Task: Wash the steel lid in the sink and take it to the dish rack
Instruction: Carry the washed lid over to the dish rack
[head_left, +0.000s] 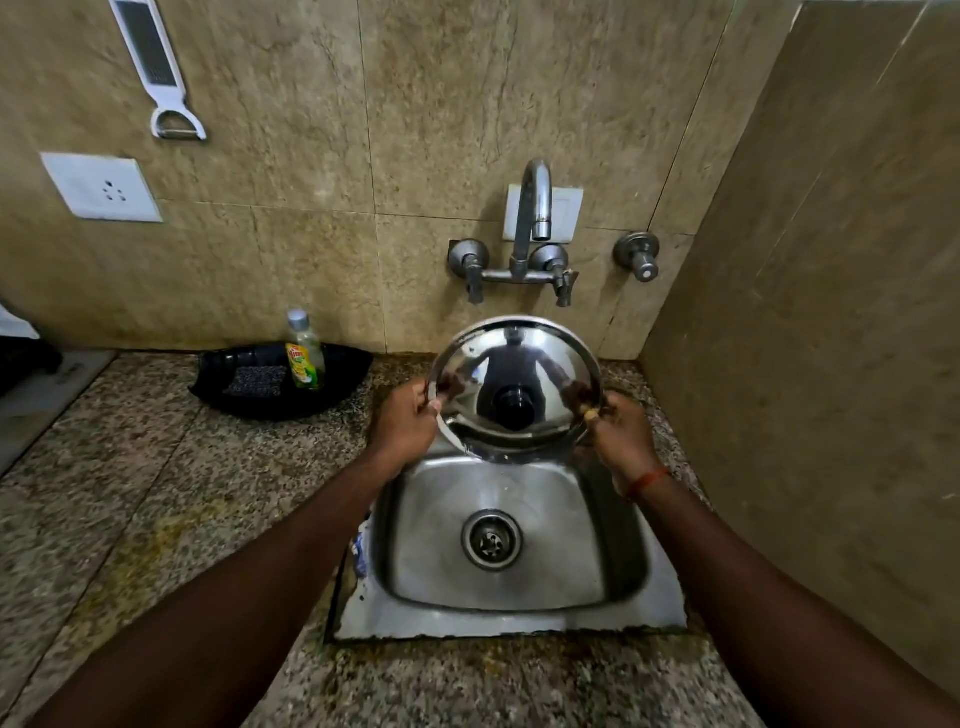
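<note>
So the round shiny steel lid with the black knob (514, 387) is held up between both hands, tilted so the knob side faces the person, hanging over the far edge of the square stainless sink (511, 540) and right under the curved chrome tap (535, 208). The left hand (408, 423) pinches the rim on its side and the right hand (618, 434), the one with the orange thread at the wrist, pinches the opposite rim, so the lid sits dead centre between them, neither hand closer. Both arms reach forward about the same, wrists cocked up a bit, fingers curled behind the rim and thumbs on the front.

No water seems to be coming out of the spout, though there's a wet sheen at the lid's bottom edge. My guess is it's mid-wash or about to get rinsed. The green dish soap bottle (305, 353) and a dark scrubber sit in a black tray (348, 379) out past the left hand. Can't see any dish rack, so no idea which way it goes after.
</note>
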